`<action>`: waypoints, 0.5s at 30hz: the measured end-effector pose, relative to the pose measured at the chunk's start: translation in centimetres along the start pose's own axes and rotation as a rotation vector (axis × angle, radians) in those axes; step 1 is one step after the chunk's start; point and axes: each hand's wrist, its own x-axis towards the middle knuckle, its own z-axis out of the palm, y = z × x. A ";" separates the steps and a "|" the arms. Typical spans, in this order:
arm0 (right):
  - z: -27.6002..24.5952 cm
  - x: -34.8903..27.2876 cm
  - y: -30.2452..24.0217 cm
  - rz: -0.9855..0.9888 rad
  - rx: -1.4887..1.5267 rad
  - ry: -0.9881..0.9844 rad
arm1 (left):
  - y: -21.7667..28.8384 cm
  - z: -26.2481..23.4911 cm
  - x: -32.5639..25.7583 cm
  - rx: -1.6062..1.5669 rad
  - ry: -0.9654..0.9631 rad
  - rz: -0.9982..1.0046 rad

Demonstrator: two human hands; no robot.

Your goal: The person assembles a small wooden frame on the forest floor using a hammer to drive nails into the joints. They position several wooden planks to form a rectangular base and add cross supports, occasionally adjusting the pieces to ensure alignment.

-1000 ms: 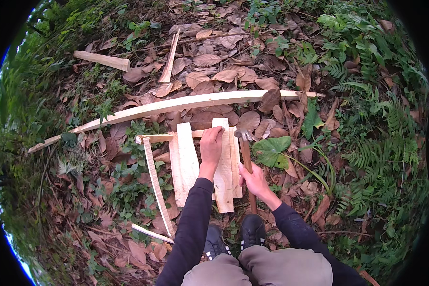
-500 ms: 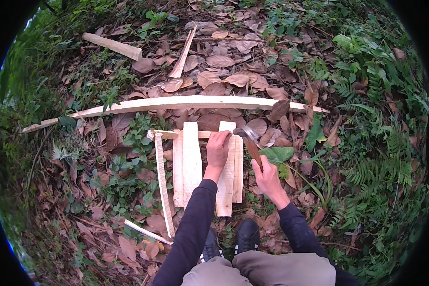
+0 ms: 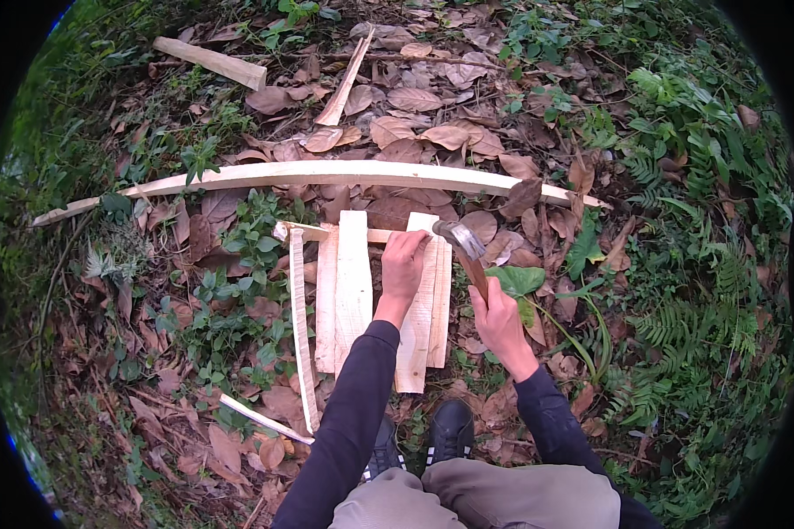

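My right hand (image 3: 500, 324) is wrapped around the wooden handle of a claw hammer (image 3: 473, 264). Its metal head is close beside the fingertips of my left hand (image 3: 402, 273). Those fingers are pinched together over the upper part of a pale plank (image 3: 415, 339); whatever they hold is too small to make out. Another pale plank (image 3: 354, 286) lies to the left, with narrower boards along the outer sides of both. A thin crosspiece (image 3: 378, 235) runs beneath the planks near their far ends, partly hidden by my left hand.
A long pale wooden strip (image 3: 353, 172) stretches across the leaf-covered ground beyond the planks. Thin strips (image 3: 301, 331) lie at the left. Farther off are a wooden block (image 3: 212, 62) and a split piece (image 3: 346, 84). Ferns and leafy plants grow on the right. My shoes (image 3: 451, 432) stand near the planks.
The view has shifted slightly, so the planks and ground sit a little higher in the picture. Both hands and the hammer keep nearly the same place relative to the planks.
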 end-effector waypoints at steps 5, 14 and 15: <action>0.7 0.3 0.9 0.020 -0.043 -0.064 | -0.1 0.0 -0.1 -0.017 0.009 -0.016; 0.7 0.3 1.0 0.001 -0.018 -0.034 | 0.2 -0.2 -0.2 0.037 -0.014 0.000; 0.3 0.2 0.2 0.019 0.005 -0.015 | 0.2 -0.1 -0.2 0.035 -0.014 -0.005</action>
